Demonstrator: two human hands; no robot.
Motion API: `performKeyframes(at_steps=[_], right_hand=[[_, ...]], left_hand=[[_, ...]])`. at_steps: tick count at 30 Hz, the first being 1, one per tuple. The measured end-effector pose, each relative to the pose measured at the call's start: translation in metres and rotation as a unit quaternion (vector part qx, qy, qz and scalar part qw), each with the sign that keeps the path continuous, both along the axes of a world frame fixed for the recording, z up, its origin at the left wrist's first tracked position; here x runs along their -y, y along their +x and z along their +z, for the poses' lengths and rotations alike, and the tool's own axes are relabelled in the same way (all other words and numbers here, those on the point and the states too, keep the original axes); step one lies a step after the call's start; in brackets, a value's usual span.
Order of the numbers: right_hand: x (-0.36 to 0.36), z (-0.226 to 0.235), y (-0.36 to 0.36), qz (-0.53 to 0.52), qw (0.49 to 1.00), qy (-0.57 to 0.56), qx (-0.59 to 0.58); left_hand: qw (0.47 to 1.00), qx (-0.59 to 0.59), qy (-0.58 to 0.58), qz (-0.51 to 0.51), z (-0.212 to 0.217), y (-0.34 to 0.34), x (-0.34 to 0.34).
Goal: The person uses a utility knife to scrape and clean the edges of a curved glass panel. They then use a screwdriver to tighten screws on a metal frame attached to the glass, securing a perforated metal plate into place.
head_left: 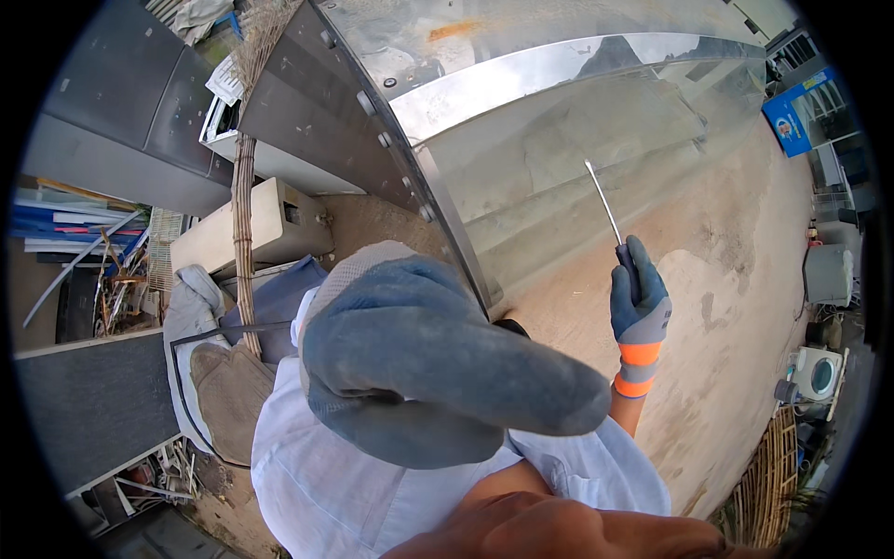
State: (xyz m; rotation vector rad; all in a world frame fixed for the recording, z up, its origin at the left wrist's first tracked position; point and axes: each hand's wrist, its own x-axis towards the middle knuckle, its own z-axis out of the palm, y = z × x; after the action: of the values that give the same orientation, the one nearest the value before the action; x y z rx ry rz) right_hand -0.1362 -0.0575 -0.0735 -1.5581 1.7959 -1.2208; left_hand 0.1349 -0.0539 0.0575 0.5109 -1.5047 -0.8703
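Screwdriver point(610, 219): long thin metal shaft, dark handle. Held upright in the right hand point(639, 312), gloved grey with an orange cuff, fist clenched round the handle; shaft points up against the steel panel point(521, 140). Judged light, stiff and narrow; the shaft looks slick, so the handle is the place to grip.

Left hand point(438, 363): grey glove, close to the camera below the panel's edge, fingers curled; whether it grasps anything cannot be told.

Panel: large, shiny sheet metal with a riveted edge; judged heavy, rigid, its edges possibly sharp.

Below the panel: sandy ground point(736, 307).
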Motion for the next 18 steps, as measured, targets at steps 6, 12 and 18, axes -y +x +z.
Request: performKeyframes(at_steps=[6, 12, 18], right_hand=[[-0.011, -0.007, -0.053, -0.010, 0.997, -0.008, -0.076], [-0.053, 0.000, -0.159, -0.010, 0.994, -0.010, -0.104], [-0.128, 0.014, -0.304, -0.094, 0.990, 0.012, -0.109]], left_hand=[[0.880, 0.441, -0.143, -0.104, -0.022, -0.054, 0.052], [0.598, 0.765, -0.112, -0.211, 0.043, -0.201, 0.042], [0.625, 0.711, -0.179, -0.268, 0.027, -0.372, 0.004]])
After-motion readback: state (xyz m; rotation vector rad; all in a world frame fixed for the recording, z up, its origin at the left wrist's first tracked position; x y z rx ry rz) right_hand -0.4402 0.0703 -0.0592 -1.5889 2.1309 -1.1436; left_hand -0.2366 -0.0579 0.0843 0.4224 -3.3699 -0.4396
